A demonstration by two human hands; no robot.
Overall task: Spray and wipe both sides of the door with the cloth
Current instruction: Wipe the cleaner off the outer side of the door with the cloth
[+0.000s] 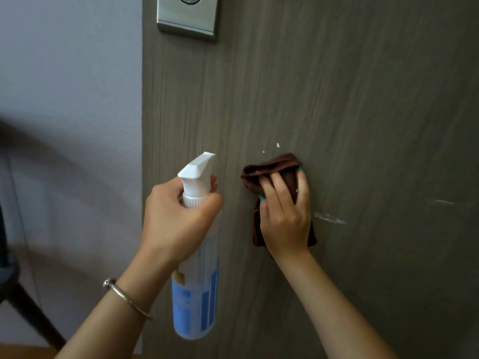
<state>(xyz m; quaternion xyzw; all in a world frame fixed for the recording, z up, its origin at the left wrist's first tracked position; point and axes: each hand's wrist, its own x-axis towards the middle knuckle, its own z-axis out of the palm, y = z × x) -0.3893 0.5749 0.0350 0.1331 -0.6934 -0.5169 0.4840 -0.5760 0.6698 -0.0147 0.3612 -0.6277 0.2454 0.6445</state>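
While the grey-brown wood-grain door is filling most of the view, we are recording the left hand curling its fingers round the neck of a white spray bottle with a blue label, just beside the door's left edge. The bottle's white nozzle is pointing up and to the right, toward the door face. The right hand is pressing a folded dark brown cloth flat against the door, fingers spread and fairly straight over it. We are noting small white flecks just above the cloth and pale streaks to its right. A brushed metal plate is sitting near the top of the door. A thin metal bangle is circling the left wrist.
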